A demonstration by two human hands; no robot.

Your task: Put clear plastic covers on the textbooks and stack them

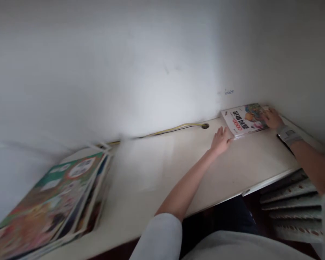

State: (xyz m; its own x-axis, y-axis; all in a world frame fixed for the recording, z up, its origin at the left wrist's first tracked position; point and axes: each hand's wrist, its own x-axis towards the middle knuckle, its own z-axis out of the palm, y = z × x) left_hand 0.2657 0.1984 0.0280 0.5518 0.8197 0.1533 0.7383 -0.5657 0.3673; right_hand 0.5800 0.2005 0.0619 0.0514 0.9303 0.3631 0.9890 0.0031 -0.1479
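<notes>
A colourful book (242, 121) lies flat in the far right corner of a white desk (165, 173), on top of at least one other book. My left hand (220, 141) rests with fingers spread against the book's near left edge. On the book's right side lies my right hand (272, 118), fingers over the cover, a grey band on its wrist.
A slanted stack of large picture books (51, 202) lies at the desk's left end. A yellowish cable (173, 129) runs along the wall into a desk hole (205, 126). White walls close the back and right. A ribbed object (292, 202) sits below the desk's right edge.
</notes>
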